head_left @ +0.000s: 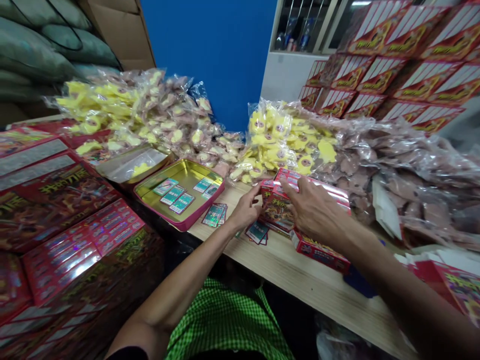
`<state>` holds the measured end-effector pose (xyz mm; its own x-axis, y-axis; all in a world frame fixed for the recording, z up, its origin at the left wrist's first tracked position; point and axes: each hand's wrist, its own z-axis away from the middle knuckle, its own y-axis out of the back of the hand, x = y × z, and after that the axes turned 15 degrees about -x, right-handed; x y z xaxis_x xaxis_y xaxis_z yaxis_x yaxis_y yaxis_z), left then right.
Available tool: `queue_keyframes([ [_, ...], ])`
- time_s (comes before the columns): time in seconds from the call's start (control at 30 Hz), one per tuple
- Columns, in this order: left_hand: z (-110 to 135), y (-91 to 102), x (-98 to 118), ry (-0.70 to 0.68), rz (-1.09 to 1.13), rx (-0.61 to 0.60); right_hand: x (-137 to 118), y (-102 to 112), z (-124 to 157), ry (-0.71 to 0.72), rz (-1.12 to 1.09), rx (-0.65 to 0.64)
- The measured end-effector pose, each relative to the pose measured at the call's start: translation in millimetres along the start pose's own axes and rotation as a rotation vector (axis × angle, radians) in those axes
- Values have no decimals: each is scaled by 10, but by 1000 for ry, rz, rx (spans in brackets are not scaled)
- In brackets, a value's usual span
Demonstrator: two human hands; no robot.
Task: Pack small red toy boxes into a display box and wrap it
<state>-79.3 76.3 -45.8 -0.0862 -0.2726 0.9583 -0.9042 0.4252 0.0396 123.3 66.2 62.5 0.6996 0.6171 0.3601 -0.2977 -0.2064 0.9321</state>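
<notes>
A red printed cardboard box stands on the wooden table in front of me. My left hand has its thumb and fingers curled at the box's left end. Across its top and front lies my right hand, gripping from the right. Another red box lies flat under my right wrist. Small green cards sit on the table below the box, and more cards lie to the left. An open golden tin with pink sides holds several green cards.
Bagged yellow plush toys and bagged pinkish-brown ones are heaped along the back. Red boxes are stacked at left; more display boxes rise at back right. A blue object sits near the table's front edge.
</notes>
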Motion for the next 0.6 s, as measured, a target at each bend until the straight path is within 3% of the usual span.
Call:
queue_keyframes([
  [0.13, -70, 38, -39, -108, 59, 11, 29, -71, 107, 23, -172, 85],
  [0.23, -152, 2, 35, -157, -59, 60, 72, -41, 169, 25, -258, 152],
  [0.4, -233, 15, 139, -210, -286, 65, 23, -138, 205, 24, -149, 202],
  [0.6, -210, 44, 41, -189, -386, -65, -36, -256, 183, -93, -113, 152],
])
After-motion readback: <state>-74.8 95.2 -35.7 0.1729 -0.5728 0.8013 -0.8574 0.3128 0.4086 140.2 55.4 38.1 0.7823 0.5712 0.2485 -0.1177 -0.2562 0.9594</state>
